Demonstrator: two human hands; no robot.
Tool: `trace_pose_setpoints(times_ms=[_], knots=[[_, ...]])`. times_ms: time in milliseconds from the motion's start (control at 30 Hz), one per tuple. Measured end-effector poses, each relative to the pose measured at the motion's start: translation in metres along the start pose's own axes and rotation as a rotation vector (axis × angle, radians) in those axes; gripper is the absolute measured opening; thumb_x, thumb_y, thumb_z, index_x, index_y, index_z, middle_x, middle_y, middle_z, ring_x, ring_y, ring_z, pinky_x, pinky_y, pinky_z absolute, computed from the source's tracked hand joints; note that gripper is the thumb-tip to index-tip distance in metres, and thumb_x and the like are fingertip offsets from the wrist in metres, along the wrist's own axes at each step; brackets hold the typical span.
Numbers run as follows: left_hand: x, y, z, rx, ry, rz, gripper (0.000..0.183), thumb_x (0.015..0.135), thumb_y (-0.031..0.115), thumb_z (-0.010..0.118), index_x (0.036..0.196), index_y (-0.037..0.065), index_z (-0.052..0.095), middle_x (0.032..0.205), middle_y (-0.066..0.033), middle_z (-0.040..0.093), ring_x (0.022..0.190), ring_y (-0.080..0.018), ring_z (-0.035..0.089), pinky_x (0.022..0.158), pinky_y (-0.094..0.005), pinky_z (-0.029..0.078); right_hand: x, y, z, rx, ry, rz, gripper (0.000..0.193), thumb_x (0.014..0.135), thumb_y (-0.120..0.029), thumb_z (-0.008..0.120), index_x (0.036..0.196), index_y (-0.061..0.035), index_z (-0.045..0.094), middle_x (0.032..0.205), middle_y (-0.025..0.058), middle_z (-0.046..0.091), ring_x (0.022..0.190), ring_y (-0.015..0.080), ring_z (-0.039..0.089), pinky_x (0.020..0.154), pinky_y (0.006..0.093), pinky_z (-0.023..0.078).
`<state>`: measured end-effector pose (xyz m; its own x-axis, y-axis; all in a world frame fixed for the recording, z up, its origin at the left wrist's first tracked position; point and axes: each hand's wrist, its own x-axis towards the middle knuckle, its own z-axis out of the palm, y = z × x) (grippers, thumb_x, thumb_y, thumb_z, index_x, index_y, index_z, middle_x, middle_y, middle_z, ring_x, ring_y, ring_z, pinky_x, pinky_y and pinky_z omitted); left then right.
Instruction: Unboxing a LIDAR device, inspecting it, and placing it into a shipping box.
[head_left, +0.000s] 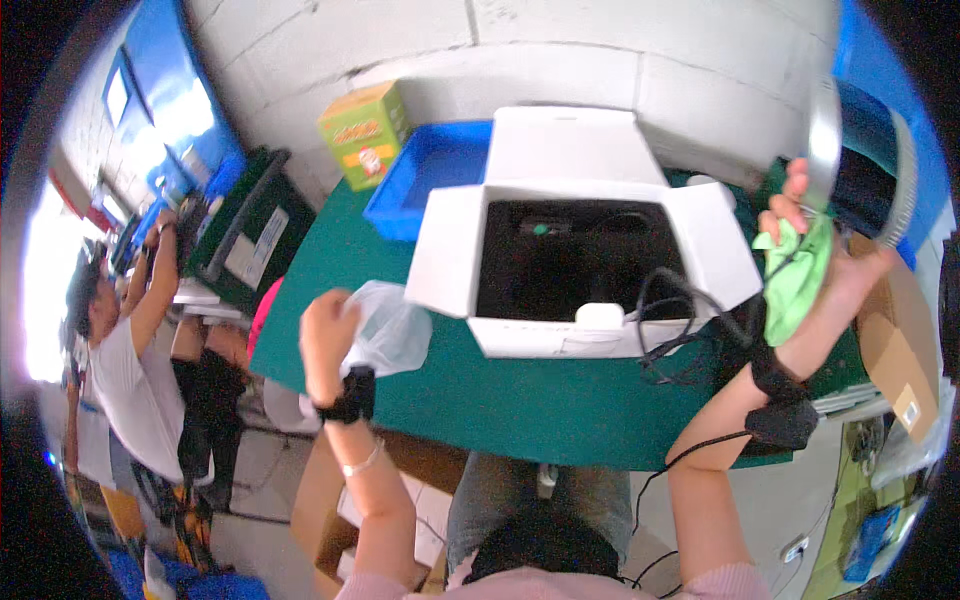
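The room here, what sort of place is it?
Likely a packing or assembly workshop: an open white box on a green table, a blue bin, cardboard cartons, and another person at a nearby bench.

Table (560,400): green top, carrying the things below.
Box (575,235): white cardboard, flaps open, dark inside.
Tray (425,175): blue plastic, just behind the box's left flap.
Carton (365,132): green and orange, against the white block wall.
Co-worker (120,340): far left, arms raised.

A green table (520,400) carries an open white box (590,250), blue tray (430,170) and black cable (670,350).
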<state>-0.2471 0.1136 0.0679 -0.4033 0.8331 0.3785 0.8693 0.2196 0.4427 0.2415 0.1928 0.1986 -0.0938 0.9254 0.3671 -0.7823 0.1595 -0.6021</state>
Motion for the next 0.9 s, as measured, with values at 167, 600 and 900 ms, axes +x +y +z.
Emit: trace_pose_setpoints(times_ms=[167,600,900], knots=[[-0.013,0.043,-0.066,-0.185,0.591,-0.143,0.04,0.086,0.004,0.061,0.126,0.009,0.056,0.075,-0.0134,0.068,0.061,-0.0101,0.062,0.057,-0.0259,0.047,-0.002,0.008,0.011,0.077,0.153,-0.102,0.099,0.077,-0.08,0.035,0.111,0.0122,0.049,0.087,0.0139,0.057,0.066,0.019,0.044,0.063,0.0296,0.034],[-0.001,0.269,-0.015,-0.781,0.108,0.468,0.041,0.078,-0.002,0.06,0.119,0.001,0.057,0.084,-0.0102,0.071,0.083,-0.0124,0.068,0.072,-0.0244,0.049,-0.013,0.007,0.034,-0.064,0.262,-0.304,0.081,0.081,-0.071,0.038,0.114,0.0019,0.05,0.087,0.0136,0.056,0.059,0.0208,0.043,0.055,0.0321,0.034],[-0.001,0.284,0.008,-0.757,0.322,0.47,0.047,0.068,-0.001,0.067,0.113,0.009,0.059,0.06,-0.0081,0.059,0.047,-0.0172,0.051,0.047,-0.0279,0.041,-0.02,0.014,0.012,-0.434,0.635,-1.106,0.063,0.083,-0.051,0.047,0.124,-0.0037,0.05,0.125,0.0164,0.052,0.104,0.0305,0.056,0.077,0.0428,0.05]])
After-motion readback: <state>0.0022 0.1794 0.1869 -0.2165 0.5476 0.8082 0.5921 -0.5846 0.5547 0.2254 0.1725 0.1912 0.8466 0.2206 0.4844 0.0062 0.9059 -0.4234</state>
